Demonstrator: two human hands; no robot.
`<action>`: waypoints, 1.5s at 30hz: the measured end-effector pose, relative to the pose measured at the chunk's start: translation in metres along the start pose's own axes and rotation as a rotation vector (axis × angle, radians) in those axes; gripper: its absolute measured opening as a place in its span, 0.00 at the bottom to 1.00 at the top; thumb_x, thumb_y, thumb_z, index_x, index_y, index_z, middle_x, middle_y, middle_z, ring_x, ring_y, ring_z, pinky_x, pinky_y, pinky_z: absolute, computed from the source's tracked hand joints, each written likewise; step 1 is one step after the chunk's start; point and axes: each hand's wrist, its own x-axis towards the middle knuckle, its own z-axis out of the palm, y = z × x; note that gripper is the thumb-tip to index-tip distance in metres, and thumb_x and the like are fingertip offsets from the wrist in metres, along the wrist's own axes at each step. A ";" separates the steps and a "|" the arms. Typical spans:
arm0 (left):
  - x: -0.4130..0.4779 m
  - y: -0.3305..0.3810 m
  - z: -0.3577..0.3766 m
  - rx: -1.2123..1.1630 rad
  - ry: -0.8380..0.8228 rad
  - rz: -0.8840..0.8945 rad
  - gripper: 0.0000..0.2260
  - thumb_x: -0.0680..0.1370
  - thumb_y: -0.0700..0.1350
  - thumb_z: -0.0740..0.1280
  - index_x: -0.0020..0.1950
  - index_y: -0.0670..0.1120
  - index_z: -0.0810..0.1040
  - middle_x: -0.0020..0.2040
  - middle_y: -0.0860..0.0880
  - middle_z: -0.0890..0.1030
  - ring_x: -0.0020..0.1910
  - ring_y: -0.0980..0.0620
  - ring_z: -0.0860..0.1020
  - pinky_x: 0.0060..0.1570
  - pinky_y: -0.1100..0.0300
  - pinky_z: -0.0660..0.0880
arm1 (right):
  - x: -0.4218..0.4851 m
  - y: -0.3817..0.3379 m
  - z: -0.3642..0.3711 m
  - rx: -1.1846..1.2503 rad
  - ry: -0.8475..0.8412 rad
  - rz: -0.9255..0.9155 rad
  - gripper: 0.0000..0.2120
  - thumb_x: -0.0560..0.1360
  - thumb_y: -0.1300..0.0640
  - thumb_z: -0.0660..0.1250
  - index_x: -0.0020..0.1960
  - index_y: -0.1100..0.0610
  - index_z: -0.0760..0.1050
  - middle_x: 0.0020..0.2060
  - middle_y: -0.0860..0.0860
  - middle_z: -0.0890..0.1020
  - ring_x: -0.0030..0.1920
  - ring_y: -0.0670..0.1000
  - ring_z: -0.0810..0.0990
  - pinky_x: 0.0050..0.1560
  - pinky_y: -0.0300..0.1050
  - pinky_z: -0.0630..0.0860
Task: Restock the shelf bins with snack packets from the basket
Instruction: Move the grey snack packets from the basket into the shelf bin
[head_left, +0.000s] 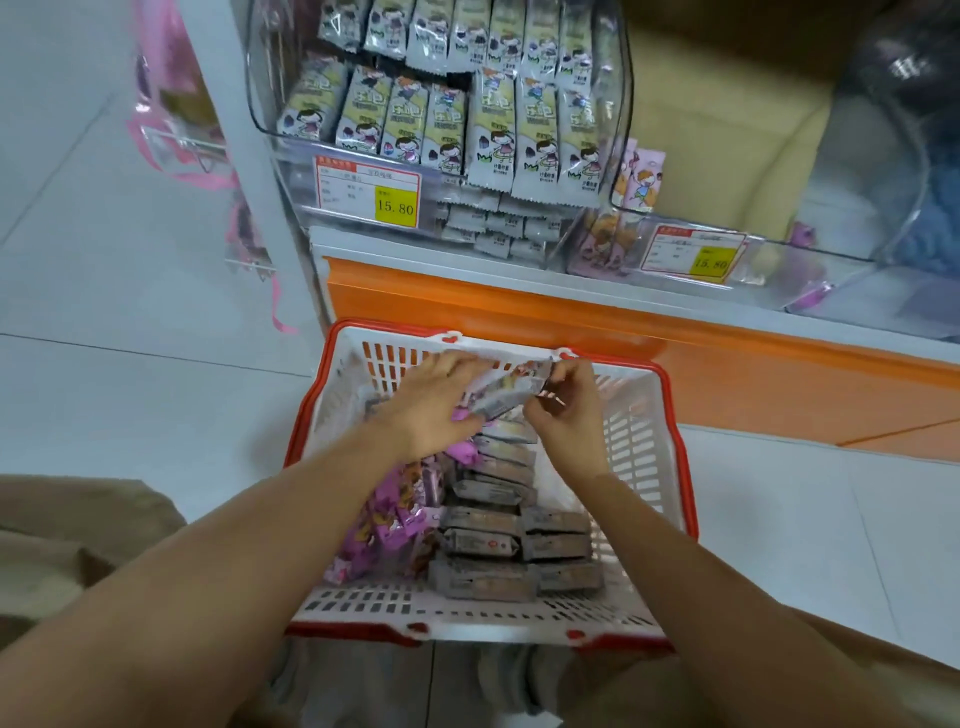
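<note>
Shop floor (156, 415) below our grip; left hand (441, 395) and right hand (566, 410) are pinching opposite ends of a light, crinkly snack packet (506, 395).

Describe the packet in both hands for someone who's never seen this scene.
Find the white, red-rimmed basket on the floor by the orange shelf base. At its far end, the left hand and right hand hold one grey packet between them. It alone is lifted; the other grey packets lie stacked beneath, pink packets beside them.
</note>
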 end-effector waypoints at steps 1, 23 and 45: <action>-0.003 0.005 -0.005 -0.117 -0.017 -0.007 0.29 0.79 0.52 0.66 0.78 0.51 0.60 0.73 0.47 0.65 0.70 0.48 0.65 0.70 0.49 0.63 | 0.000 -0.011 0.002 0.026 -0.008 -0.025 0.17 0.71 0.73 0.66 0.49 0.55 0.63 0.45 0.56 0.73 0.46 0.49 0.78 0.44 0.41 0.76; -0.053 0.002 -0.133 0.345 0.727 0.012 0.36 0.73 0.44 0.65 0.79 0.46 0.56 0.80 0.44 0.55 0.79 0.44 0.48 0.77 0.45 0.42 | 0.005 -0.202 0.008 -0.359 0.103 -0.564 0.07 0.77 0.62 0.66 0.52 0.53 0.74 0.45 0.52 0.76 0.42 0.50 0.74 0.41 0.39 0.72; -0.042 -0.013 -0.131 0.445 0.774 0.018 0.36 0.70 0.38 0.69 0.77 0.47 0.62 0.77 0.44 0.63 0.77 0.42 0.58 0.75 0.37 0.51 | 0.095 -0.214 0.088 -0.995 0.211 -0.452 0.11 0.76 0.50 0.67 0.54 0.56 0.75 0.50 0.54 0.74 0.48 0.57 0.75 0.44 0.45 0.69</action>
